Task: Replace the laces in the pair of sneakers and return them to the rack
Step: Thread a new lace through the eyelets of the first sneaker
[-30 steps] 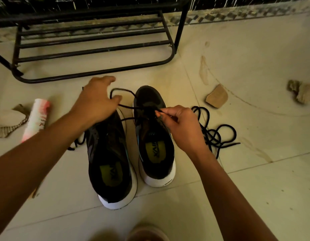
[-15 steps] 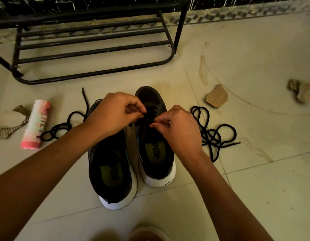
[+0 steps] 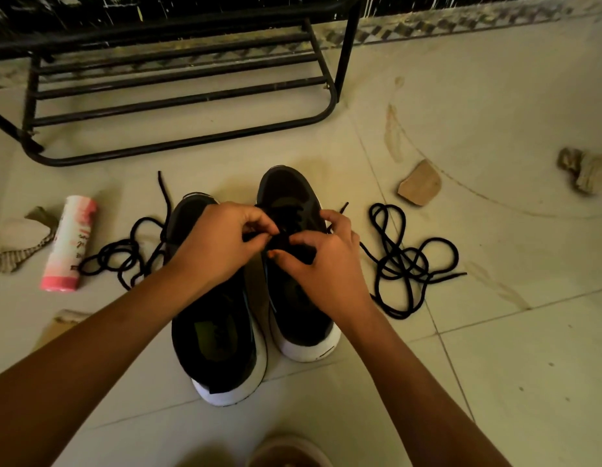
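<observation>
While the left hand (image 3: 222, 246) and right hand (image 3: 326, 267) pinch a lace (image 3: 274, 240) over the centre sneaker (image 3: 286, 193), threading seemingly awaits the next eyelet.

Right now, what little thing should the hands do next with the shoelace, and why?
My guess: poke the lace end through the next hole of the right sneaker and pull it snug. The left hand and right hand both pinch it over that sneaker's front, and a heap of lace lies on the floor beside it, not yet threaded.

No legible text, only unreadable red marks on pink can (image 3: 68, 244)
</observation>
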The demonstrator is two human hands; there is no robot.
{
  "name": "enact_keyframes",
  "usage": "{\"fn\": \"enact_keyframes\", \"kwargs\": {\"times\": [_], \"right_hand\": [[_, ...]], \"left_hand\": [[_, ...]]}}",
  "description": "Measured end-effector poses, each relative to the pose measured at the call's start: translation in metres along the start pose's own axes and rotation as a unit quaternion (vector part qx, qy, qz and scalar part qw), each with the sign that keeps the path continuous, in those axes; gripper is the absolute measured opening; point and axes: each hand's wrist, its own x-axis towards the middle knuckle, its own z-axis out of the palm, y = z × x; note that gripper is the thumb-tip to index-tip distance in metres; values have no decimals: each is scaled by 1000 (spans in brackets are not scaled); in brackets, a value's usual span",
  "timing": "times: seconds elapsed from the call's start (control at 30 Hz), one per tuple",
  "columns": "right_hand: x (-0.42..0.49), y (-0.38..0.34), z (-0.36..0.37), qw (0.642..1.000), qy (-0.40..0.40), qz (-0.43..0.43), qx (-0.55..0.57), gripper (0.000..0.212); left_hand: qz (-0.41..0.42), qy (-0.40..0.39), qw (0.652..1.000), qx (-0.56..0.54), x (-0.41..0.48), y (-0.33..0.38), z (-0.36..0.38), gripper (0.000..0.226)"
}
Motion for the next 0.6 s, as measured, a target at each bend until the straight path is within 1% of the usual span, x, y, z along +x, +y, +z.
{"fn": "enact_keyframes", "kwargs": {"times": [0.1,0.17,0.27,0.4,0.53,0.6], "right_hand": [[3,4,6,992,-9,41,121,30],[4,6,10,986,-5,50,157,28],[4,7,11,985,-6,55,165,29],[4,7,9,984,-9,51,169,29],[4,8,10,983,-10,55,175,30],[4,8,10,983,-13,57,176,30]], "left_hand": [[0,12,1000,-1,-1,0,2,21],[5,16,1000,22,0,0,2,17],[6,33,999,43,0,-1,1,10],[-8,16,999,-28,-1,0,4,10],[-1,38,999,5,-2,-3,10,8],[-8,48,999,-13,-3,-5,12,8]]}}
